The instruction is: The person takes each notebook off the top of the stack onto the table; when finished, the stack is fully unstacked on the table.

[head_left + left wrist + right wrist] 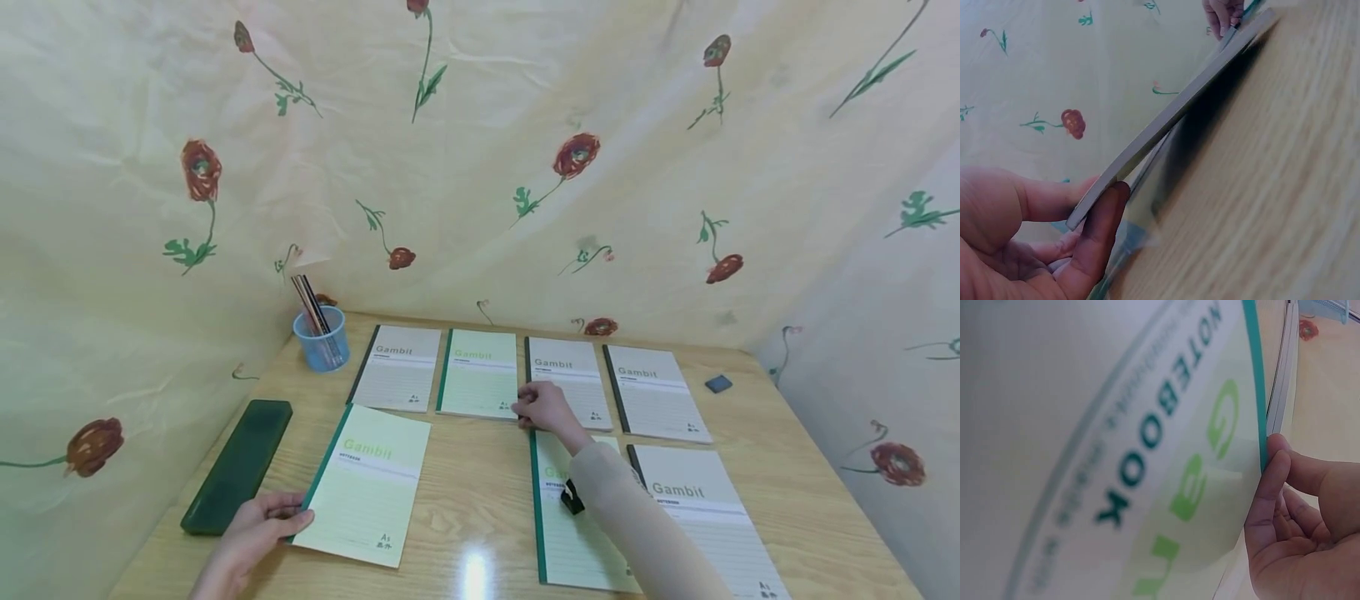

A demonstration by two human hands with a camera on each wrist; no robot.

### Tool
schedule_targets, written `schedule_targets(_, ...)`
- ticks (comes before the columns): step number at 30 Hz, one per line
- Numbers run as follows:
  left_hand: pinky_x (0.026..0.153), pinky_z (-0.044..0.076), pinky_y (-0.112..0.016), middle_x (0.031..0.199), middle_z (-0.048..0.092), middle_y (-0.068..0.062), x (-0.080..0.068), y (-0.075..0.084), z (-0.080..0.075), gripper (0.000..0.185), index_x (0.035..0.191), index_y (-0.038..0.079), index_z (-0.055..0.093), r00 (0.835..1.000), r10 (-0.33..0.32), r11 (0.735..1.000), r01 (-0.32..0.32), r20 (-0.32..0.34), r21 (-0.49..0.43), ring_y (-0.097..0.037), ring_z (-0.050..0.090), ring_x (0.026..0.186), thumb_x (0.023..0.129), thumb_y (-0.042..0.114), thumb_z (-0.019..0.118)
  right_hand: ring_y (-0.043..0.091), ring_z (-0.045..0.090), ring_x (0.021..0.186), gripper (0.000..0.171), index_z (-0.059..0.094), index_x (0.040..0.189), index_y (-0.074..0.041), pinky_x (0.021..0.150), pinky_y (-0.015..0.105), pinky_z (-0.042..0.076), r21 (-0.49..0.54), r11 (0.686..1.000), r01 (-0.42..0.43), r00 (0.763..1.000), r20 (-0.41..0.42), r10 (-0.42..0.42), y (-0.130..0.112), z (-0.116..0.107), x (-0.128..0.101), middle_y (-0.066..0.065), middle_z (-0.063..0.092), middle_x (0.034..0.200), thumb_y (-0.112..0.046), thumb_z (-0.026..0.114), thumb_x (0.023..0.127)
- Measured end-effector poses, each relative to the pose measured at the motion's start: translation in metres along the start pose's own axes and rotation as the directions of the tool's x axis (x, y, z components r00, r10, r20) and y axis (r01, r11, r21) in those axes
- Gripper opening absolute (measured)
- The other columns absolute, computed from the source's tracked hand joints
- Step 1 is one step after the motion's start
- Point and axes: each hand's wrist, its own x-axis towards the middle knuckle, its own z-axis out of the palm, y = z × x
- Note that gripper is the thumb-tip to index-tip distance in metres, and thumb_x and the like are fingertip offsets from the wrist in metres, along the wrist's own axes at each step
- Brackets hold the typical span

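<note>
In the head view my left hand [255, 529] pinches the lower left corner of a pale green notebook [367, 500], thumb on its cover. The left wrist view shows this notebook's page edge [1166, 122] between thumb and fingers, tilted up from the table with shadow beneath. My right hand [551, 408] has thumb and fingers pinched at a notebook corner. There meet a grey notebook [568, 383], a green one [480, 375] and a nearer green one [555, 533], partly under the sleeve; I cannot tell which it holds. In the right wrist view the fingertips [1277, 456] meet a green spine [1259, 381].
More grey notebooks lie at the back left [397, 371], back right [660, 396] and front right [705, 525]. A dark green case [238, 467] lies at the left edge, with a blue pencil cup [324, 346] behind. A small dark block [718, 383] sits far right.
</note>
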Motion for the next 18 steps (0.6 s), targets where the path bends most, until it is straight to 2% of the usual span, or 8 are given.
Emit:
schedule_targets(9, 0.081, 0.052, -0.039, 0.11, 0.063, -0.019, 0.0009, -0.003, 0.0002, 0.054, 0.122, -0.015, 0.057, 1.0, 0.009, 0.997, -0.007, -0.03, 0.08, -0.031, 0.057, 0.102, 0.085, 0.017, 0.08, 0.016, 0.066, 0.065, 0.029, 0.063, 0.119, 0.005, 0.058, 0.027, 0.056, -0.008, 1.0, -0.001, 1.0, -0.004, 0.001, -0.0005, 0.0, -0.0005, 0.009, 0.063, 0.087, -0.005, 0.069, 0.092)
schedule_targets(14, 0.078, 0.052, -0.038, 0.107, 0.063, -0.019, 0.0003, -0.001, 0.0012, 0.052, 0.121, -0.016, 0.057, 0.999, 0.011, 0.991, -0.004, -0.049, 0.135, -0.029, 0.057, 0.097, 0.086, 0.017, 0.079, 0.016, 0.067, 0.065, 0.028, 0.064, 0.118, 0.004, 0.058, 0.026, 0.056, -0.012, 1.0, -0.001, 1.0, -0.005, 0.001, 0.0003, 0.0006, 0.0005, 0.009, 0.064, 0.086, -0.005, 0.068, 0.092)
schedule_targets(18, 0.075, 0.051, -0.037, 0.102, 0.063, -0.018, 0.0, 0.0006, 0.002, 0.046, 0.117, -0.016, 0.059, 0.997, 0.042, 0.979, -0.028, -0.065, 0.203, -0.027, 0.057, 0.091, 0.088, 0.014, 0.076, 0.015, 0.066, 0.065, 0.029, 0.064, 0.12, 0.005, 0.057, 0.026, 0.055, -0.012, 1.0, 0.004, 1.0, -0.008, -0.004, 0.0007, 0.0008, 0.0005, 0.009, 0.064, 0.086, -0.005, 0.068, 0.093)
